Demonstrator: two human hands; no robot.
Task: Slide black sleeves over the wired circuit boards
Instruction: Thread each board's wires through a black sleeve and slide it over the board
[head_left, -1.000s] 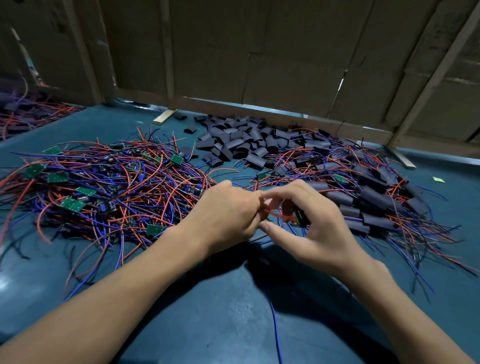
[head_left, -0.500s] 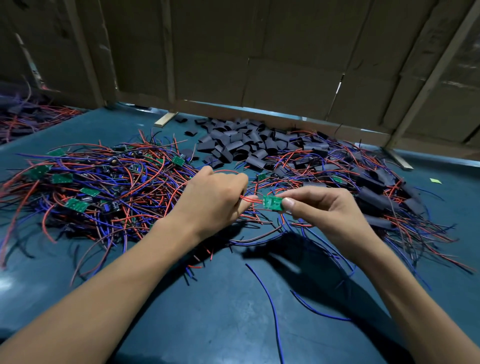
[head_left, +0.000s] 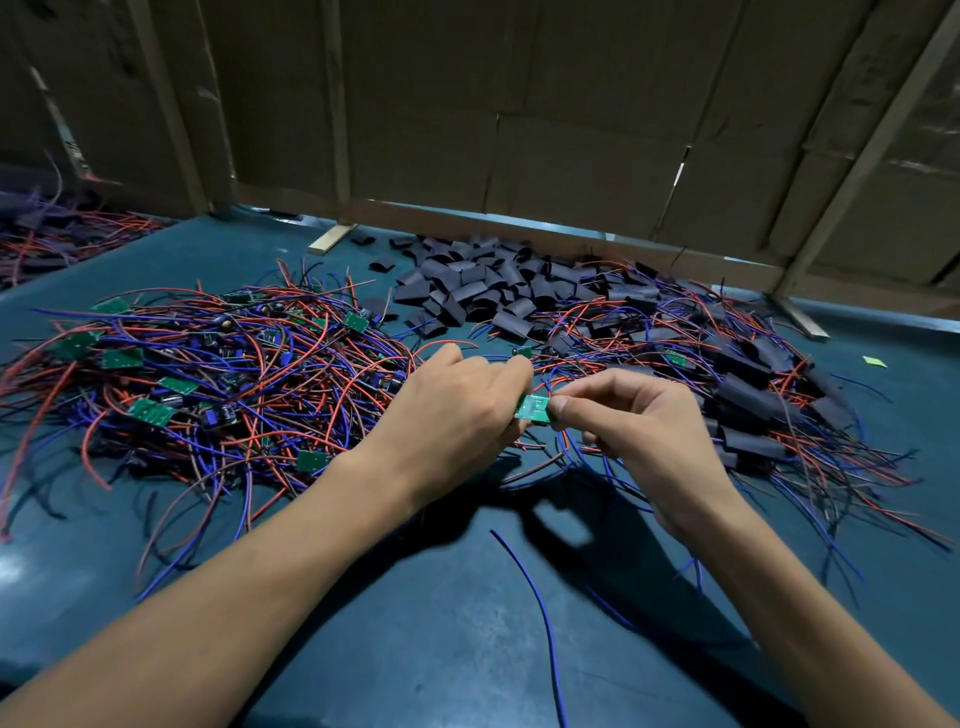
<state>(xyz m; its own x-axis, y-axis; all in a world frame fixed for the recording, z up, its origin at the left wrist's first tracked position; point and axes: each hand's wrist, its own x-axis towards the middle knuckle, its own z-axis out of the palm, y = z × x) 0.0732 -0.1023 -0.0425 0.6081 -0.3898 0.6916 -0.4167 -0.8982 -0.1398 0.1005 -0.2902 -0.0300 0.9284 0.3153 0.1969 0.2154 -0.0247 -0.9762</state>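
Since the earlier frame, left hand (head_left: 457, 415) and right hand (head_left: 639, 431) jointly pinch small green wired circuit board (head_left: 532, 407) closer; black sleeve not yet fitted.

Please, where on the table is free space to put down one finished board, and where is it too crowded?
Bare table lies near the person, between the forearms, crossed by one loose blue wire. Crowded: unsleeved wired boards at left, black sleeves at back, sleeved boards at right.
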